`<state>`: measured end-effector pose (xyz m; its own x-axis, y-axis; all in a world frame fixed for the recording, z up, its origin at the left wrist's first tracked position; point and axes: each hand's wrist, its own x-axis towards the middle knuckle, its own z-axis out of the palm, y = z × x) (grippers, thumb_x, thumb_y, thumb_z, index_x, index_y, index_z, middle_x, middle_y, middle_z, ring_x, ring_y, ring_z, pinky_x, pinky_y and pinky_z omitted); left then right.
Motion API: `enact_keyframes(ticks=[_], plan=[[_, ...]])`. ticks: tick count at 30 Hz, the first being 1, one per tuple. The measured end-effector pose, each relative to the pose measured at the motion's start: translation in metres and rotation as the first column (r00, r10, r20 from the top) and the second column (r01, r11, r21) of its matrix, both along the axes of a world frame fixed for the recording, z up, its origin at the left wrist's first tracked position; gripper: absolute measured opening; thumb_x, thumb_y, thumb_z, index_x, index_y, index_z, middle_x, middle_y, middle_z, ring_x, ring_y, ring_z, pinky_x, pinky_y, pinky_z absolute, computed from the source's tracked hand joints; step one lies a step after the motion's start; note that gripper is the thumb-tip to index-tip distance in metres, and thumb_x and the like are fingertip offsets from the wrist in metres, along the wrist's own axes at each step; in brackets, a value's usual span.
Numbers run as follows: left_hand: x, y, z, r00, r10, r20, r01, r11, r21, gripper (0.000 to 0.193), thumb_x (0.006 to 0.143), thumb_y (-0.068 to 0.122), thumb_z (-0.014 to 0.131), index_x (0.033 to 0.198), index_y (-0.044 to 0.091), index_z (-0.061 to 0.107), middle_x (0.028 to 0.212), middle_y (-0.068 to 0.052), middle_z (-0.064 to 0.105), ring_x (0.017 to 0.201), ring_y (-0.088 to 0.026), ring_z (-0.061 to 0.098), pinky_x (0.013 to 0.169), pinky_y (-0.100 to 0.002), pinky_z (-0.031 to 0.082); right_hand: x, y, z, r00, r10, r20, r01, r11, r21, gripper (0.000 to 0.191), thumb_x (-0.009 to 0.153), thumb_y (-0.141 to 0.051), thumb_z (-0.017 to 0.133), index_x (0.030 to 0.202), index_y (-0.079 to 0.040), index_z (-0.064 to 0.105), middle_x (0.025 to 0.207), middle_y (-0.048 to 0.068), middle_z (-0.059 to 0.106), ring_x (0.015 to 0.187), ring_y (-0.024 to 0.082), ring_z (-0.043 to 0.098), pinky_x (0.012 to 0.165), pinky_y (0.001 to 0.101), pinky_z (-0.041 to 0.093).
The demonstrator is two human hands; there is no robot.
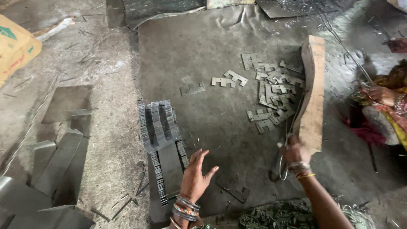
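Wooden block gripped above scattered stamped plates

A long, worn wooden block [311, 91] was held upright at centre right, clasped at its lower end by the right hand [294, 153]. The left hand [196, 176] was spread open at lower centre, beside one ribbed stack of grey plates [159, 125]. Three loose plates [224, 80] were counted apart from the pile.

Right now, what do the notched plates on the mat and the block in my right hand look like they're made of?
Notched plates: thin stamped sheet metal, apparently; dull grey, flat, sharp-cut edges. Block in the right hand: likely wood; pale tan, rough worn faces.
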<state>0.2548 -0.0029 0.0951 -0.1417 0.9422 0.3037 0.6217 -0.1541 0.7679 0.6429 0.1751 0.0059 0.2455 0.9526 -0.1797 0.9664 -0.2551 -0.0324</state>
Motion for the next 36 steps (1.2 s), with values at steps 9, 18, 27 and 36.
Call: enact_keyframes(ticks=[9,18,27,36], plan=[[0.007,-0.018,0.003,0.998,-0.068,-0.021,0.066,0.994,-0.082,0.064,0.084,0.031,0.082,0.136,0.007,0.053,0.141,-0.021,0.056,0.128,-0.039,0.056,0.104,-0.046,0.048,-0.025,-0.052,-0.002,0.972,-0.157,-0.174,0.187,0.968,0.17,0.065,0.077,-0.05,0.082,0.118,-0.002,0.068,0.121,0.029,0.065,0.111,0.048,0.064,0.091,0.0536,0.055],[0.009,-0.029,0.008,0.992,-0.117,-0.048,0.111,0.987,-0.113,0.064,0.085,0.033,0.08,0.136,0.006,0.053,0.139,-0.019,0.057,0.127,-0.038,0.057,0.102,-0.046,0.05,-0.048,-0.062,0.018,0.923,-0.16,-0.349,0.274,0.912,0.305,0.067,0.075,-0.037,0.082,0.125,0.003,0.062,0.124,0.034,0.061,0.116,0.052,0.057,0.097,0.0559,0.05],[0.015,-0.037,0.01,0.986,-0.155,-0.056,0.145,0.978,-0.152,0.064,0.084,0.033,0.08,0.135,0.007,0.053,0.134,-0.013,0.06,0.121,-0.034,0.062,0.097,-0.044,0.053,-0.067,-0.06,0.031,0.946,-0.076,-0.316,0.133,0.977,0.165,0.059,0.073,-0.036,0.082,0.121,-0.005,0.067,0.12,0.026,0.068,0.116,0.043,0.064,0.102,0.0499,0.052],[0.023,-0.037,0.0,0.984,-0.167,-0.067,0.153,0.973,-0.171,0.066,0.084,0.035,0.081,0.136,0.008,0.052,0.134,-0.014,0.06,0.119,-0.035,0.062,0.095,-0.045,0.053,-0.069,-0.093,0.015,0.932,0.146,-0.331,-0.074,0.972,0.221,0.044,0.069,-0.027,0.083,0.109,-0.009,0.074,0.108,0.016,0.074,0.109,0.037,0.066,0.107,0.0526,0.041]])
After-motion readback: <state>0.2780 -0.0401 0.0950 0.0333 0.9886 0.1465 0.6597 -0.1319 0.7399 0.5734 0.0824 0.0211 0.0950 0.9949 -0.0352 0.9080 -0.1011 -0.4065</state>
